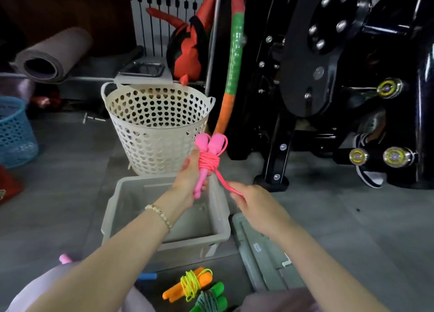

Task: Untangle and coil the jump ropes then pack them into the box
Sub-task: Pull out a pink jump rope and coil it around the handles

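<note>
The pink jump rope (207,156) was one bright shade throughout, handles and cord alike. Behind it stood a cream basket (155,128) patterned with heart-shaped holes, and at the left edge a blue basket (14,133) with a lattice of holes. The box (218,229) and its lid (260,248) were pale grey. Nearer lay an orange-handled rope (187,283) with neon-yellow cord and a green-handled rope (211,297) with dull grey-green cord. The hoop (236,41) ran in red, green and orange bands — the machine (352,53) was glossy black.

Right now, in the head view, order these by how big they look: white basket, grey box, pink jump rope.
Largest: white basket and grey box, too alike to rank.
Smallest: pink jump rope, clearly, even though it is held nearer the camera.
</note>
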`<state>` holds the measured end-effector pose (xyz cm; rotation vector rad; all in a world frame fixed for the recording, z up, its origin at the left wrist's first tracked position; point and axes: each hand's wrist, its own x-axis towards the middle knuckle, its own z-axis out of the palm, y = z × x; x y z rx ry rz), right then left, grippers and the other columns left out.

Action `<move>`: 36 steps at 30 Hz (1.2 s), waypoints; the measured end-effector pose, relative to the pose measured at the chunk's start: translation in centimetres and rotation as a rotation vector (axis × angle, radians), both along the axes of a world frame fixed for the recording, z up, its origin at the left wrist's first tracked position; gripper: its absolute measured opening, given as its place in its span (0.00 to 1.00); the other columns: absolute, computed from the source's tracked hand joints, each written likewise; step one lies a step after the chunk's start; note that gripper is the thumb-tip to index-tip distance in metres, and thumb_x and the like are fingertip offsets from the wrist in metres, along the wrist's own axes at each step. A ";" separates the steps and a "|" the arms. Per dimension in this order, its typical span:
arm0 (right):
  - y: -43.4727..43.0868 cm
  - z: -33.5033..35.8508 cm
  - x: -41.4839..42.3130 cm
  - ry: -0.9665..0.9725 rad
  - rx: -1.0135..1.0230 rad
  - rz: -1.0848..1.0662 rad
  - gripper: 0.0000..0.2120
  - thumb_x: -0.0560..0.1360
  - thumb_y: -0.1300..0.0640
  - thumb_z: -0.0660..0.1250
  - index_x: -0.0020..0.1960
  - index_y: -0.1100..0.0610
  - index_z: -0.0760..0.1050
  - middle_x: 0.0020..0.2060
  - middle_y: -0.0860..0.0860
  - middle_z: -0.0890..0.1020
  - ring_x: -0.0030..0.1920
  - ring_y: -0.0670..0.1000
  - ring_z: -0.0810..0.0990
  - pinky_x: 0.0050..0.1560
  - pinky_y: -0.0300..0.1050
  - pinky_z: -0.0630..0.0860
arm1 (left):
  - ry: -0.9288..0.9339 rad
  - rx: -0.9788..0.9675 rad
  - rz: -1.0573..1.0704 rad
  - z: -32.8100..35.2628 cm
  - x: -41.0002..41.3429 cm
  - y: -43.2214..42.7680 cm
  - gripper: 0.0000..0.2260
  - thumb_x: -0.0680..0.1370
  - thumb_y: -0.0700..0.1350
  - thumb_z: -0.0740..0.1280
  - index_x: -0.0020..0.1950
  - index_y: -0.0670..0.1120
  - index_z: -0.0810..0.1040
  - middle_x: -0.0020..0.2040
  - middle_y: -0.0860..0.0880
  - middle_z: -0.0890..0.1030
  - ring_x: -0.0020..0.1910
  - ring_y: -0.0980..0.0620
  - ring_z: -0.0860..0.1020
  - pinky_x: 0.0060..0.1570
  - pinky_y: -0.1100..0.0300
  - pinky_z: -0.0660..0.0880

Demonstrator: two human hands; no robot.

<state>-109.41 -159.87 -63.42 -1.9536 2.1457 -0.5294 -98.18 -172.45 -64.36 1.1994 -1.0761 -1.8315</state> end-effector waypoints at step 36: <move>-3.6 4.2 1.1 -1.146 0.187 0.182 0.23 0.75 0.39 0.57 0.45 0.55 0.82 0.40 0.50 0.84 0.41 0.47 0.80 0.46 0.38 0.75 | -0.289 -0.761 -0.875 4.7 9.0 2.2 0.14 0.80 0.57 0.58 0.48 0.50 0.77 0.24 0.54 0.72 0.20 0.59 0.68 0.22 0.64 0.68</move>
